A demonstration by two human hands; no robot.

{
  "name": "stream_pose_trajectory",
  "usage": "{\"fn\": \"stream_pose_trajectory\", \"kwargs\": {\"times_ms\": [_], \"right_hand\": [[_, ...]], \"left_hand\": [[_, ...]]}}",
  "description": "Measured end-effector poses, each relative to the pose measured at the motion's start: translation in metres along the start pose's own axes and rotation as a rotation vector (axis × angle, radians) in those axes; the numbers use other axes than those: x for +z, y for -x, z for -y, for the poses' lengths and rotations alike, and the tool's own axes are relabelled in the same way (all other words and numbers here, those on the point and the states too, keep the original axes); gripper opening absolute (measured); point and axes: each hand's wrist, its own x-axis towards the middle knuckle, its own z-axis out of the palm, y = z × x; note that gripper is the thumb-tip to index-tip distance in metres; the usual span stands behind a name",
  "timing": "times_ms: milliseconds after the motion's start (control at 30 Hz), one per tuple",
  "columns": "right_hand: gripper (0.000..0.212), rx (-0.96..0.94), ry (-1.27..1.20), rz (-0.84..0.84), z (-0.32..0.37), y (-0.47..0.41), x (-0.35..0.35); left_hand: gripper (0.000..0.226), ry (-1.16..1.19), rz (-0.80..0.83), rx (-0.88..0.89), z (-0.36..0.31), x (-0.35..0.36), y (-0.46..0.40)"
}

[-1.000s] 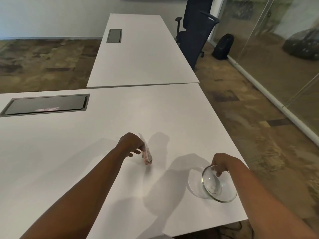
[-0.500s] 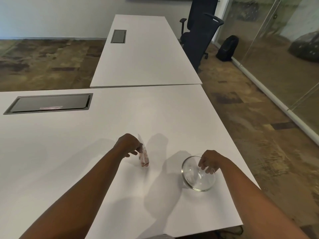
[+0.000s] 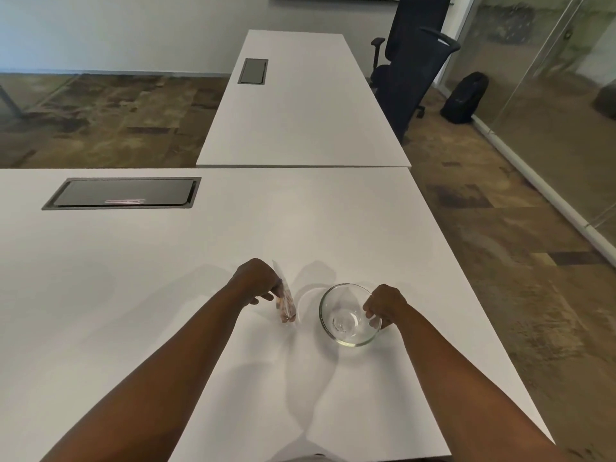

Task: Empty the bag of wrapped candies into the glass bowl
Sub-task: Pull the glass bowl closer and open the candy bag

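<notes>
Glass now sits close to the plastic: the round clear glass bowl (image 3: 350, 315) has been drawn leftward across the white counter (image 3: 333, 221) over the last second, from near the counter's right edge to a spot just beside the small clear plastic bag of wrapped candies (image 3: 286, 301). It was tipped on its side while it travelled; now it looks nearly level, mouth up. That closes the gap, so a pour looks easy to reach, though no tipping of the bag has begun.

From the bowl, the bag lies at nine o'clock, apart from it with a strip of bare counter between. The left hand (image 3: 258, 283) is pinched on the bag's upper part, holding it upright with its lower end at or just above the counter; I cannot tell which. The right hand (image 3: 383, 306) grips the bowl's rim at three o'clock, fingers curled over the edge.

The bowl is empty; only its clear base shows through. A few brownish wrapped pieces are bunched at the bottom of the bag, and their number is too small to make out. Whether the bag's top is open cannot be seen.
</notes>
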Motion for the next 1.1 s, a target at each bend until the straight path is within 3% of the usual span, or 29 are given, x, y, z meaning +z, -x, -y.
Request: {"fn": "stream_pose_trajectory", "kwargs": {"times_ms": [267,400,500,700,800,867,900,967,1033,1100], "right_hand": [[0.026,-0.016,0.074,-0.011,0.006,0.001,0.008],[0.011,-0.003,0.111,-0.023,0.009,0.002,0.011],[0.019,0.018,0.099,-0.023,0.011,0.0,0.012],[0.005,0.078,0.044,0.01,0.014,0.005,0.013],[0.037,-0.023,0.285,-0.218,0.026,0.016,0.01],[0.035,-0.192,0.149,-0.359,0.043,0.027,0.01],[0.03,-0.278,-0.024,-0.327,0.053,0.031,0.011],[0.028,-0.363,-0.355,-0.076,0.072,0.046,0.016],[0.036,-0.398,-0.457,0.095,0.086,0.059,0.025],[0.039,-0.424,-0.456,0.112,0.094,0.066,0.031]], "left_hand": [[0.028,0.018,0.002,0.012,0.003,-0.003,0.003],[0.027,0.005,0.005,0.022,0.004,-0.004,0.004],[0.031,-0.002,0.005,0.03,0.004,-0.005,0.005],[0.035,0.007,0.002,0.059,0.006,-0.007,0.005],[0.032,0.029,0.006,0.075,0.005,-0.008,0.005],[0.03,0.062,0.008,0.091,0.005,-0.008,0.005],[0.03,0.086,0.005,0.102,0.004,-0.008,0.005],[0.031,0.129,-0.007,0.134,0.003,-0.008,0.005],[0.029,0.165,-0.011,0.167,0.001,-0.007,0.005],[0.025,0.205,-0.006,0.194,-0.001,-0.006,0.007]]}}
